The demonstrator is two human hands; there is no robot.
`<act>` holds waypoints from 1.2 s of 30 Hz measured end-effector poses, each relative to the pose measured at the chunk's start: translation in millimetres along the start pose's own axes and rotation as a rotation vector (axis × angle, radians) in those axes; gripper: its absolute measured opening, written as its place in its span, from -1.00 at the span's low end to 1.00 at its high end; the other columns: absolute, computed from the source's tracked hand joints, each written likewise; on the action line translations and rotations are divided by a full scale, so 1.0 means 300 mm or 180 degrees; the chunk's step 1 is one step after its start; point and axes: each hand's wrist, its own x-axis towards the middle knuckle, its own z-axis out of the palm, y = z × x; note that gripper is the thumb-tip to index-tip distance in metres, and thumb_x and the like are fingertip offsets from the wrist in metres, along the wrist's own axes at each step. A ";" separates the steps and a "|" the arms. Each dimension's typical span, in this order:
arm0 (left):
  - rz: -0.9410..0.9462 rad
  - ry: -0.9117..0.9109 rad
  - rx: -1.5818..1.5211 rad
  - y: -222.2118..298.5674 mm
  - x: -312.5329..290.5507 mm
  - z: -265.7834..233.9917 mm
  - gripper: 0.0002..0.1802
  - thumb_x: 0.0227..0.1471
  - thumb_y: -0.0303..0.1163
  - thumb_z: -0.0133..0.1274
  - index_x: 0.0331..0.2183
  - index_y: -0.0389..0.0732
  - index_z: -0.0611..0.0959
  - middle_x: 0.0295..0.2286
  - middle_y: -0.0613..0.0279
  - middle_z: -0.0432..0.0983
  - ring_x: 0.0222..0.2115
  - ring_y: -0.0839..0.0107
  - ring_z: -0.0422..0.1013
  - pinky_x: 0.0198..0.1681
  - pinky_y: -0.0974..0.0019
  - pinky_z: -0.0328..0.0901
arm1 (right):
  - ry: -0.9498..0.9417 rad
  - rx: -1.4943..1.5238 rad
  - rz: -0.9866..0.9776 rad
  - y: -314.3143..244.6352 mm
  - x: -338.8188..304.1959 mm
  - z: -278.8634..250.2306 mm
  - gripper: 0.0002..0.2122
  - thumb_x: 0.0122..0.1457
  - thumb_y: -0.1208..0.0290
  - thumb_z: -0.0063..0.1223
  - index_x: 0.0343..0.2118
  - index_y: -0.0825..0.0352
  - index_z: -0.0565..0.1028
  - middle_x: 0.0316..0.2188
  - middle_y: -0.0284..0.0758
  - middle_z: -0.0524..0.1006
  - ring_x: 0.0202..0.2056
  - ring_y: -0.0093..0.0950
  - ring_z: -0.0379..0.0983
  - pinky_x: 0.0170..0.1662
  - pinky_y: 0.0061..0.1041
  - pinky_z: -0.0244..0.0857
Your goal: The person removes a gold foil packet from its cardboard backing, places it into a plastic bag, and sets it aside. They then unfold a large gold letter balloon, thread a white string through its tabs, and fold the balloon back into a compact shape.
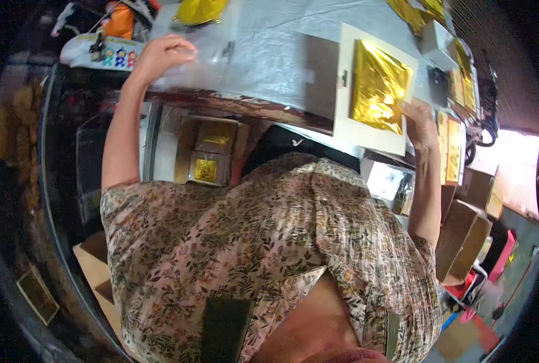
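On the grey-covered table, a shiny gold foil piece point(379, 88) lies on a white board point(345, 130) at the right. My right hand point(421, 121) is closed, its fingers against the foil's right edge; what they grip, if anything, is hidden. At the far left, my left hand point(163, 57) is raised over the table edge with its fingers curled together. Blurred see-through plastic film point(206, 69) spreads beside those fingers, and they appear to hold it. Beyond this hand lies another gold foil piece point(200, 9).
A dark grey board point(319, 78) adjoins the white one. White box point(437, 41) and more gold foil point(411, 15) lie at the far right. Below the table edge point(239, 103) is an open carton point(185, 142) with gold items. Cardboard boxes point(463, 236) stand at the right.
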 end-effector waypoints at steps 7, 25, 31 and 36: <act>-0.0059 -0.0228 -0.0064 0.066 0.025 -0.030 -0.76 0.06 -0.26 0.25 -0.30 -0.23 0.77 -0.30 0.25 0.65 -0.25 0.44 0.53 -0.10 0.36 0.37 | 0.0090 0.0489 -0.0042 0.036 -0.075 0.049 -0.81 0.19 0.50 0.16 -0.17 0.45 0.60 -0.24 -0.26 0.65 -0.28 -0.52 0.59 -0.14 -0.49 0.45; 0.0777 0.0814 0.1120 0.729 0.219 0.371 -0.69 -0.02 -0.28 0.08 -0.52 -0.37 0.66 -0.60 -0.15 0.54 -0.52 -0.08 0.52 -0.35 0.04 0.43 | 0.1025 0.0716 -0.0129 0.050 -0.317 -0.094 -0.86 0.16 0.51 0.21 -0.25 0.45 0.64 -0.38 -0.26 0.68 -0.43 -0.56 0.60 -0.31 -0.58 0.48; -0.0286 -0.0606 0.0336 0.794 0.438 0.564 -0.57 0.00 -0.18 0.10 -0.56 -0.44 0.65 -0.58 -0.23 0.53 -0.51 -0.09 0.53 -0.28 0.02 0.45 | 0.1167 0.0981 -0.0351 0.078 -0.305 -0.159 -0.86 0.15 0.53 0.22 -0.26 0.48 0.64 -0.37 -0.24 0.67 -0.41 -0.54 0.59 -0.26 -0.56 0.48; 0.1143 -0.0206 0.0876 0.990 0.632 0.542 -0.62 0.04 -0.08 0.15 -0.43 -0.24 0.74 -0.48 -0.03 0.62 -0.41 0.01 0.55 -0.29 0.02 0.43 | 0.1234 0.0985 -0.0299 0.047 -0.314 -0.161 -0.86 0.13 0.53 0.23 -0.29 0.48 0.64 -0.41 -0.24 0.67 -0.50 -0.54 0.57 -0.33 -0.55 0.48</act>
